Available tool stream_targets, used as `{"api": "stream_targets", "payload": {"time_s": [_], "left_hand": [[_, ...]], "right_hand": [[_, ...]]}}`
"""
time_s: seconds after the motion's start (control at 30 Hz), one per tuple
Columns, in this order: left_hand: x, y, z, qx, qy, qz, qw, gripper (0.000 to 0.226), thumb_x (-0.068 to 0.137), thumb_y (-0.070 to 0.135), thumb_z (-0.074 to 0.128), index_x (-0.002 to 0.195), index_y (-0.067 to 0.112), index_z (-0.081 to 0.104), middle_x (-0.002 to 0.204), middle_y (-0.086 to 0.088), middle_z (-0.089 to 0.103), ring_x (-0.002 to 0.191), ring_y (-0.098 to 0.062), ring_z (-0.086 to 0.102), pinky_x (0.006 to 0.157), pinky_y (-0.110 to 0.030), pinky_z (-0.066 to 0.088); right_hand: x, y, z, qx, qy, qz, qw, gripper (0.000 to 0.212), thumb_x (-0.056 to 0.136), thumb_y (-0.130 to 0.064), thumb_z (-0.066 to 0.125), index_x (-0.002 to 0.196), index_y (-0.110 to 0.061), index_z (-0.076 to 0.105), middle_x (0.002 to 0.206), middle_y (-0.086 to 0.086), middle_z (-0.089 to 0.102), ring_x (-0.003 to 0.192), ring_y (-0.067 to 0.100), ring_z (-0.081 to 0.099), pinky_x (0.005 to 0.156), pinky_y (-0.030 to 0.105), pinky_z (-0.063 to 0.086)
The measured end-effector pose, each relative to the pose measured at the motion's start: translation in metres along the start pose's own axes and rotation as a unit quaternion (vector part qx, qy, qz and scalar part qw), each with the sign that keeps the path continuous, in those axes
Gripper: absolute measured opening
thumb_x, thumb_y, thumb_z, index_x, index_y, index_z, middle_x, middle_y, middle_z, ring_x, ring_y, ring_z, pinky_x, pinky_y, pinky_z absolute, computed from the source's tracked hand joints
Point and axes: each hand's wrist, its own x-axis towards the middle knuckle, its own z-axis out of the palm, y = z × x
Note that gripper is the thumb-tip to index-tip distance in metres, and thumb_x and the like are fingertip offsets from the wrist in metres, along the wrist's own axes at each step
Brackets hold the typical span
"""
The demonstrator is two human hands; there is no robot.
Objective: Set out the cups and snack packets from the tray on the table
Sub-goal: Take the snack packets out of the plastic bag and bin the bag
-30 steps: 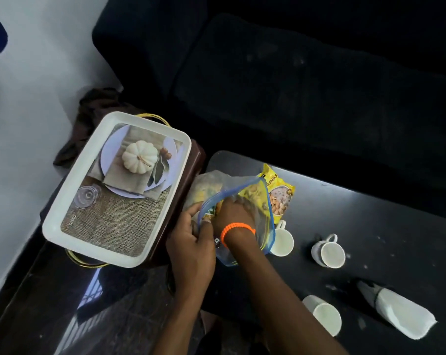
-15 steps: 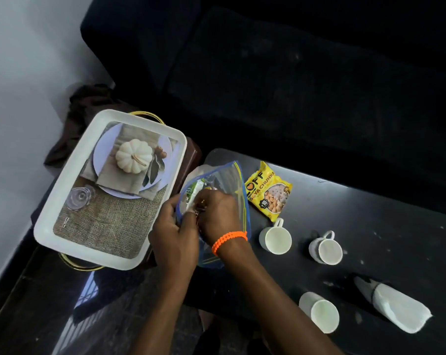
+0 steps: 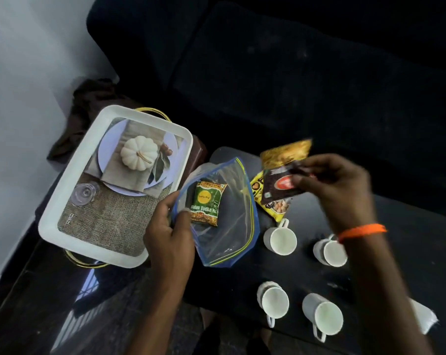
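L hand (image 3: 169,231) low at centre, thumb & fingers pinched shut on clear bag's rim; R hand (image 3: 337,185) raised higher to its right, fingers clamped on two packets, orange band on wrist, forearm angled down-right.

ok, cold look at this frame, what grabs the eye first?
The right hand, raised over the black table, pinches a dark packet and a gold packet. The left hand holds open a clear zip bag with a green packet inside. Four white cups stand nearby.
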Motion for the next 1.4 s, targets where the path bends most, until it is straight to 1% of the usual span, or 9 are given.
{"api": "stream_targets", "payload": {"time_s": [0.2,0.37,0.5,0.6,0.77,0.97,1.07,1.23,1.4], "left_hand": [[-0.002,-0.001,0.003,-0.003,-0.018,0.006,1.0,0.041,0.097,0.007,0.063,0.106,0.048,0.067,0.086,0.036,0.072,0.079,0.007,0.069,0.066,-0.011,0.052],[-0.004,-0.006,0.005,-0.005,-0.028,0.0,1.0,0.029,0.096,0.007,0.064,0.118,0.024,0.073,0.09,0.027,0.075,0.086,0.011,0.068,0.07,-0.005,0.048],[-0.012,-0.006,0.005,-0.021,-0.03,-0.024,0.999,0.029,0.097,0.011,0.065,0.122,0.024,0.073,0.095,0.011,0.078,0.088,0.0,0.071,0.073,-0.018,0.056],[-0.018,-0.006,0.008,-0.01,-0.028,-0.024,0.999,0.026,0.098,0.016,0.066,0.12,0.028,0.073,0.094,-0.006,0.076,0.087,-0.02,0.071,0.077,-0.039,0.06],[-0.025,-0.004,0.01,0.045,-0.021,0.002,0.999,0.023,0.097,0.02,0.065,0.117,0.024,0.076,0.09,0.009,0.077,0.083,-0.001,0.069,0.078,-0.024,0.056],[-0.018,-0.005,0.014,0.046,-0.026,0.007,0.999,0.028,0.095,0.004,0.065,0.118,0.018,0.074,0.096,0.015,0.073,0.085,0.018,0.062,0.074,0.001,0.04],[-0.013,-0.007,0.014,0.054,-0.027,0.009,0.998,0.03,0.093,0.0,0.065,0.116,0.018,0.073,0.092,0.015,0.071,0.083,0.02,0.062,0.073,0.001,0.04],[-0.004,-0.007,0.011,0.065,-0.01,0.033,0.997,0.026,0.098,0.012,0.062,0.122,0.015,0.071,0.105,-0.006,0.077,0.097,-0.021,0.069,0.086,-0.03,0.051],[0.004,-0.009,0.008,0.063,-0.006,0.037,0.997,0.025,0.1,0.011,0.062,0.122,0.017,0.071,0.096,0.004,0.075,0.086,0.007,0.067,0.069,-0.001,0.041]], "right_hand": [[0.019,0.102,0.072,-0.154,-0.026,0.033,0.987,0.027,0.074,0.014,0.08,0.089,-0.008,0.074,0.078,0.003,0.072,0.073,0.005,0.068,0.07,0.03,0.059],[0.01,0.105,0.077,-0.263,0.037,0.041,0.963,0.035,0.083,0.001,0.077,0.117,-0.007,0.074,0.115,0.015,0.072,0.107,0.032,0.067,0.094,0.039,0.055],[-0.021,0.043,0.064,-0.138,0.199,-0.088,0.966,0.018,0.085,-0.004,0.073,0.101,-0.011,0.075,0.097,0.006,0.073,0.085,0.02,0.071,0.08,0.036,0.06],[-0.058,0.001,0.079,-0.061,0.112,-0.172,0.977,0.01,0.088,-0.011,0.071,0.095,-0.017,0.076,0.087,-0.007,0.075,0.077,0.008,0.072,0.072,0.018,0.056],[-0.048,0.032,0.16,-0.25,-0.177,0.123,0.944,0.038,0.089,-0.02,0.069,0.124,-0.007,0.062,0.121,0.016,0.071,0.113,0.033,0.067,0.09,0.028,0.046],[-0.023,0.08,0.205,-0.111,-0.07,0.306,0.943,0.061,0.087,-0.028,0.072,0.142,-0.009,0.052,0.141,0.016,0.062,0.13,0.036,0.059,0.108,0.041,0.048],[-0.021,0.074,0.207,-0.136,-0.07,0.26,0.953,0.046,0.09,-0.027,0.068,0.13,-0.006,0.065,0.132,0.017,0.067,0.125,0.036,0.062,0.097,0.031,0.047],[-0.039,0.028,0.179,-0.294,-0.087,0.086,0.948,0.046,0.083,-0.034,0.073,0.124,-0.014,0.065,0.12,0.015,0.067,0.108,0.036,0.065,0.09,0.035,0.051],[-0.085,-0.032,0.12,-0.296,-0.052,-0.039,0.953,0.054,0.072,-0.034,0.084,0.123,-0.032,0.065,0.112,-0.005,0.07,0.094,0.019,0.069,0.078,0.034,0.058]]}}
